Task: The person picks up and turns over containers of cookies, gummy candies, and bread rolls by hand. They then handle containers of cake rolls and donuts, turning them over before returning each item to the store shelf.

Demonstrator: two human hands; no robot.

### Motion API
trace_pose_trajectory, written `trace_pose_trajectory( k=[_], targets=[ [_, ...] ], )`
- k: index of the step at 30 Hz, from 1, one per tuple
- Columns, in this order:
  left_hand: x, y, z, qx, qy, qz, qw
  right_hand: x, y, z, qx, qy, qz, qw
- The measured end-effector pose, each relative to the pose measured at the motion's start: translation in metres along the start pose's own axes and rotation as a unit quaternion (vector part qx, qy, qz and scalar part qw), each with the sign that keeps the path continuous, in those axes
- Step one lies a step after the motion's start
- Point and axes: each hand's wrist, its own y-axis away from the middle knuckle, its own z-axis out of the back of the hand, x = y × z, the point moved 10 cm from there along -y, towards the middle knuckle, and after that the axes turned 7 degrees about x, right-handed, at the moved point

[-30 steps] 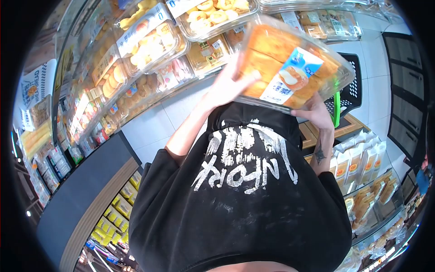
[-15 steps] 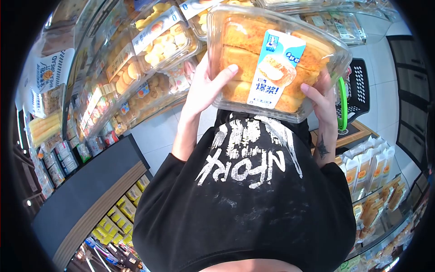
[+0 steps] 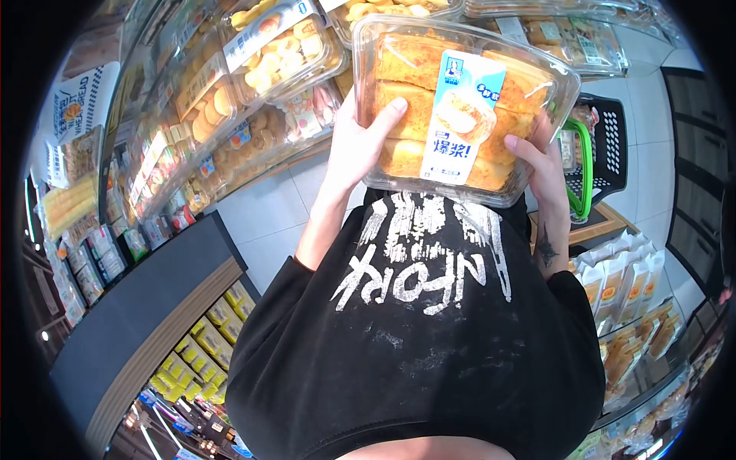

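A clear plastic box of golden bread rolls (image 3: 406, 107) is held up in front of my chest, its lid facing me. A blue and white label with a picture of a filled roll runs down its middle. My left hand (image 3: 366, 138) grips the left side, thumb on the lid. On the right side my right hand (image 3: 543, 165) holds the box the same way, its thumb near the lower right corner. The other fingers of both hands are mostly hidden behind and under the box.
Shelves of packaged biscuits (image 3: 280, 57) curve along the upper left. A black basket (image 3: 611, 146) with a green handle (image 3: 586, 165) stands at the right, with packages inside. Bagged bread (image 3: 625, 284) lines a lower right shelf. A dark counter (image 3: 138, 299) is at the left.
The box has tilted slightly and shifted a little left in view, still in both hands. More of the basket now shows beside it.
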Motion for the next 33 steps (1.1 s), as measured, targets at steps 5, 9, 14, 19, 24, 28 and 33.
trace_pose_trajectory(
  k=[5,9,14,19,24,28,33],
  targets=[
    [0.002,-0.002,0.009,-0.047,-0.040,0.007,0.998,0.020,0.003,0.011,-0.061,0.002,0.028,0.998],
    [0.027,-0.019,-0.009,0.025,0.216,0.051,0.975,0.084,0.022,-0.014,-0.050,-0.081,0.173,0.980],
    [0.032,-0.024,-0.087,0.218,0.492,0.125,0.834,0.117,0.001,-0.011,-0.116,-0.042,0.234,0.964],
    [0.028,0.012,-0.134,0.404,0.677,0.187,0.587,0.115,-0.054,-0.009,0.049,0.202,0.223,0.952],
    [0.015,0.040,-0.139,0.443,0.679,0.226,0.539,0.088,-0.057,-0.044,0.237,0.181,0.123,0.947],
    [0.012,0.048,-0.141,0.461,0.677,0.239,0.522,0.098,-0.044,-0.057,0.224,0.234,0.192,0.926],
    [0.007,0.055,-0.149,0.495,0.675,0.252,0.486,0.092,-0.036,-0.065,0.212,0.254,0.161,0.930]
  ],
)
